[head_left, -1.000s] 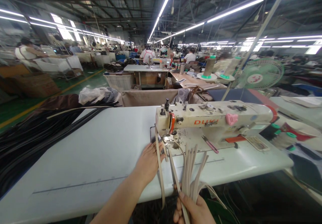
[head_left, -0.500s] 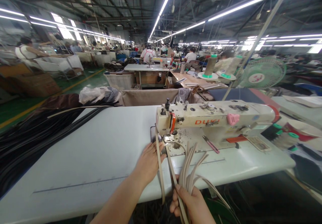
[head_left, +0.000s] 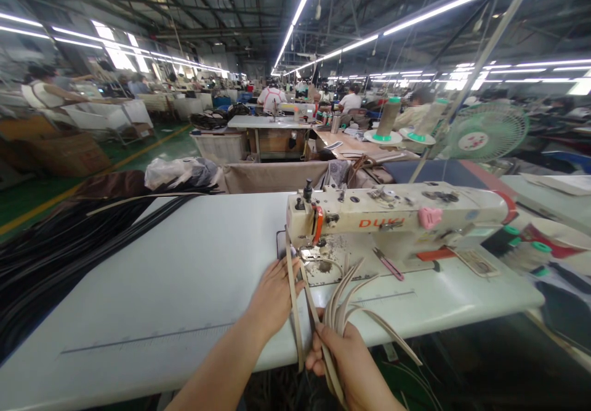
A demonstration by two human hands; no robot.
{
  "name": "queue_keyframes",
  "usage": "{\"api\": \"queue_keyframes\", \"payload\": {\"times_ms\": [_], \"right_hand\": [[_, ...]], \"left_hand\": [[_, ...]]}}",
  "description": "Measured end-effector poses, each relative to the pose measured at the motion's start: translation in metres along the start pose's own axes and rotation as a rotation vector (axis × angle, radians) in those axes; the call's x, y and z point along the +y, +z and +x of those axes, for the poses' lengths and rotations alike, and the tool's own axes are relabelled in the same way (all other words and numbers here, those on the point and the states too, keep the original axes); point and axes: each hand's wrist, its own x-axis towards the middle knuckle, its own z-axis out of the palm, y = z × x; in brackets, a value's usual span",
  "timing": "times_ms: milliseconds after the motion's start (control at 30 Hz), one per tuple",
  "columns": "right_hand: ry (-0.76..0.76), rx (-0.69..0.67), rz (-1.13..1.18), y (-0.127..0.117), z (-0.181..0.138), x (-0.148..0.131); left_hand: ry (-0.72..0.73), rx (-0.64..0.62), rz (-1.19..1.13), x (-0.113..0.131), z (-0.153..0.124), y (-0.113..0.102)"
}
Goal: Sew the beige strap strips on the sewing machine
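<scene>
- Far to the left of the cream-white sewing machine with orange letters, a heap of long black straps lies over the left end of the white work table.
- Behind that heap, still left of the machine, there is a crumpled clear plastic bag on brown material.
- Your left hand lies flat on the table just in front of the needle end of the machine. The fingers are stretched and open, and they press against one long beige strap; they are not closed around it.
- This strap runs from the presser foot of the machine toward you and hangs over the table edge.
- Your right hand is in front of the machine, at the near edge of the table, a little right of the left hand. It is closed around a bundle of thin beige straps.
- The free ends of the bundle fan up and point to the machine bed; one strap curves away to the right and down.
- On the machine bed, right of the needle, a small pink-handled tool lies flat.
- Behind the machine stand two beige thread cones on green bases.
- To the right of them stands a pale green electric fan.
</scene>
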Motion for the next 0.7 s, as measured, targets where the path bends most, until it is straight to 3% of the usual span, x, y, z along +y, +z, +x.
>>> {"api": "queue_keyframes", "payload": {"times_ms": [367, 700], "right_hand": [[0.006, 0.032, 0.015, 0.012, 0.007, -0.01], [0.034, 0.022, 0.03, 0.006, 0.001, -0.005]], "left_hand": [[0.019, 0.024, -0.075, -0.001, 0.0, -0.003], [0.037, 0.028, -0.057, -0.002, 0.0, -0.002]]}}
